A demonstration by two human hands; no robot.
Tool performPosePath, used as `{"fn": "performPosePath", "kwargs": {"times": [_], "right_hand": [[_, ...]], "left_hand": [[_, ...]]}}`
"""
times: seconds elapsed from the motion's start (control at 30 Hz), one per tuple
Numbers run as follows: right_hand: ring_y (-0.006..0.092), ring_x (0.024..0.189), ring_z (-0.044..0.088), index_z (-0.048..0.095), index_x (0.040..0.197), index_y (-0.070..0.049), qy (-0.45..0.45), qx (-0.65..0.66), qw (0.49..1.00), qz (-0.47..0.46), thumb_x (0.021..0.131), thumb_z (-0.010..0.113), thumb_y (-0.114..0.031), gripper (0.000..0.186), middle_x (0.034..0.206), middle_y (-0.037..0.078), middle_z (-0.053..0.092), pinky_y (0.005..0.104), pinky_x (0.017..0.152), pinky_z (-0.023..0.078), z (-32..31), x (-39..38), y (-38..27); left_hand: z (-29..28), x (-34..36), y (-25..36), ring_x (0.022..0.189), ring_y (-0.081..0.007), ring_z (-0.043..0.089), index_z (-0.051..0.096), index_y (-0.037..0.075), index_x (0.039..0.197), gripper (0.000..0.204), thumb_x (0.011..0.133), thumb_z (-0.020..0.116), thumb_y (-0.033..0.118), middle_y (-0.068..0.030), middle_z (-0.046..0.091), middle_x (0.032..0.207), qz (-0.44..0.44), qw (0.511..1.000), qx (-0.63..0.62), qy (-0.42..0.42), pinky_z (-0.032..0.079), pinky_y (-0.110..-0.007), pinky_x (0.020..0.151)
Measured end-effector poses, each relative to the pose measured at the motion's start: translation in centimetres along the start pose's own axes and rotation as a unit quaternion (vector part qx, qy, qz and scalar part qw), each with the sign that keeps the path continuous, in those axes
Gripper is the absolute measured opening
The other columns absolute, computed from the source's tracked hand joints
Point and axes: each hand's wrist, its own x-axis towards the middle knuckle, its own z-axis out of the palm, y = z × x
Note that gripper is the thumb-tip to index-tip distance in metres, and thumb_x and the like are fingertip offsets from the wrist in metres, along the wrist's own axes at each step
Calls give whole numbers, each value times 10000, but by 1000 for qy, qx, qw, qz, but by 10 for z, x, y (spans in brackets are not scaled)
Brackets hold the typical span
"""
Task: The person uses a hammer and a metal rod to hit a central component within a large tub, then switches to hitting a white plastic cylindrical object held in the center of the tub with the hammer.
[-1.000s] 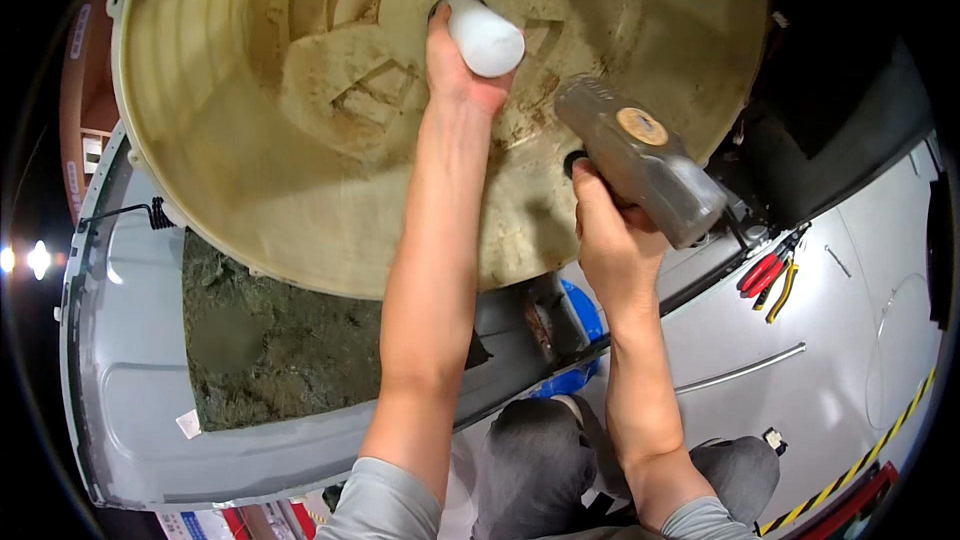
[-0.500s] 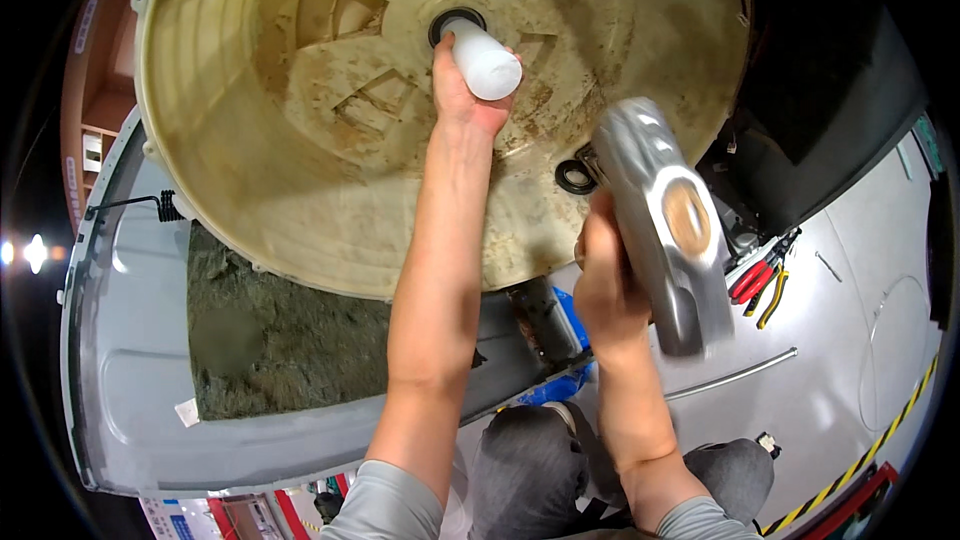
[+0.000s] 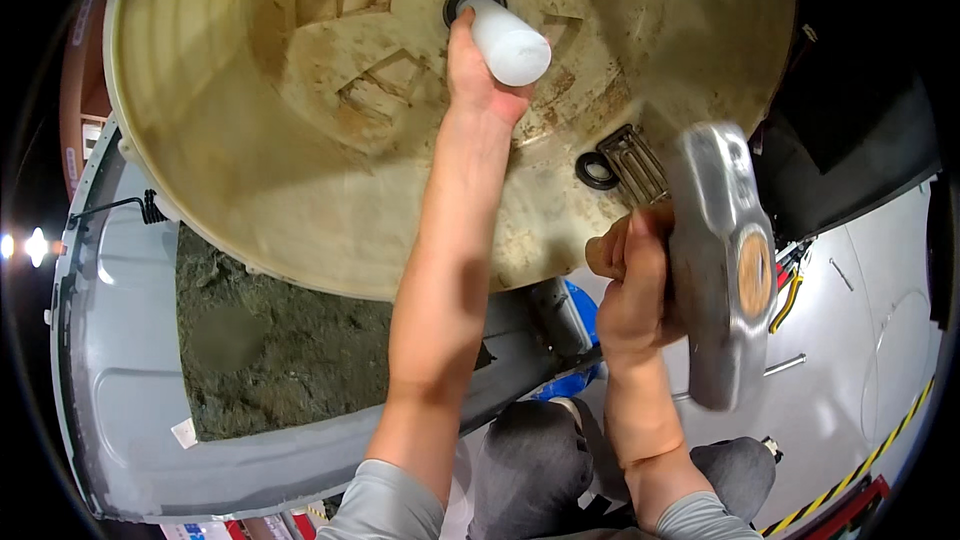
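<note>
While the left hand (image 3: pixel 488 90) grips a white cylinder (image 3: pixel 512 45), upper centre, at the black ring (image 3: pixel 452 6) of a tub (image 3: pixel 280 225), the right hand (image 3: pixel 640 285) is closed round a hammer (image 3: pixel 718 210), right of centre. Hammer appears heavy, best held by its handle (image 3: pixel 755 273); cylinder appears stiff, possibly slippery, best held mid-length.

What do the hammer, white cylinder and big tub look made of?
Hammer head: metal, probably steel; bright sheen with sharp highlights.
Handle end in its eye: likely wood, going by the tan colour.
White cylinder: probably plastic; smooth, even white, but look alone can't confirm.
Tub: likely moulded plastic; yellowed off-white, semi-gloss, brown-stained, with moulded-looking recesses.
</note>
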Motion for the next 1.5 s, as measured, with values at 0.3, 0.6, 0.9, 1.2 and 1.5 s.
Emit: {"fn": "performPosePath", "kwargs": {"times": [0.3, 0.6, 0.9, 1.2, 1.5], "right_hand": [[186, 656, 570, 593, 831, 18, 35, 141, 983, 116, 772, 568, -76, 114, 748, 87, 610, 306, 595, 445, 21, 20, 15], [117, 519, 447, 544, 786, 9, 57, 69, 996, 12, 811, 536, -85, 97, 603, 41, 486, 248, 463, 331, -14, 13, -20], [308, 674, 530, 565, 839, -4, 48, 25, 993, -101, 745, 569, -115, 145, 756, 148, 568, 348, 571, 420, 21, 35, -2], [282, 683, 579, 586, 829, 2, 60, 96, 993, -34, 759, 562, -84, 113, 753, 136, 599, 349, 620, 454, 2, 11, -4], [224, 762, 536, 550, 919, -18, 10, 103, 992, 70, 782, 545, -87, 154, 834, 102, 555, 315, 678, 424, -6, -5, -15]], "left_hand": [[-3, 4, -1, 688, -284, 559, 449, 34, 976, 427, 888, 334, 436, -141, 551, 740, 7, 999, 19, -46, 493, -379, 599], [-7, -4, 6, 660, -281, 559, 447, 39, 1003, 422, 879, 368, 434, -124, 546, 775, -30, 997, 25, -59, 499, -408, 626], [13, 3, 3, 667, -285, 558, 439, 7, 971, 462, 896, 298, 440, -162, 550, 715, -21, 999, 46, 5, 497, -375, 590], [-4, 4, 2, 673, -288, 555, 455, 39, 978, 427, 894, 325, 436, -159, 555, 744, -18, 999, 50, -2, 491, -369, 599], [1, 3, 1, 666, -284, 561, 458, 27, 970, 410, 892, 353, 416, -153, 552, 729, 1, 994, 101, -43, 493, -367, 594]]}}
